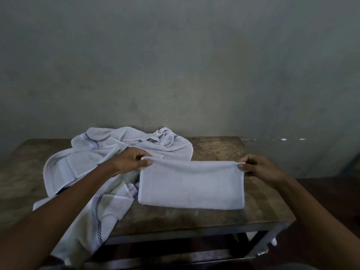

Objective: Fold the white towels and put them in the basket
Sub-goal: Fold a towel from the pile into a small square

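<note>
Left grip (132, 161) and right grip (259, 166) each pinch a far corner of the folded towel (191, 185), whose near part rests on the table (204, 219), just right of the unfolded pile (81, 168). Risk: an uneven pull or a slipped corner would likely skew the layers, and the overhanging pile could slide off. The towel is plain white, a flat rectangle with even edges.
</note>
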